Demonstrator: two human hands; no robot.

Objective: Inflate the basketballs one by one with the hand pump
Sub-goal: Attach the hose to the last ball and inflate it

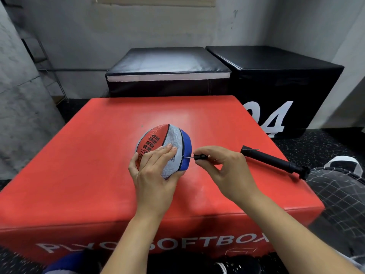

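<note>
A small red, white and blue basketball (158, 139) sits partly deflated on the red soft box (88, 165). My left hand (152, 171) holds it from the near side, fingers laid over its top and thumb at its left. My right hand (223, 169) pinches the black hub of an inflation needle (198, 157), whose thin metal tip touches the ball's right side at the seam. The black hand pump (274, 161) lies on the box to the right, untouched, with a second thin needle at its far end.
Two black padded boxes (167, 62) stand behind the red one, the right one marked 04 (274, 119). A grey-and-black patterned ball (335, 186) rests on the floor at the right. Something blue (67, 262) shows at the bottom left.
</note>
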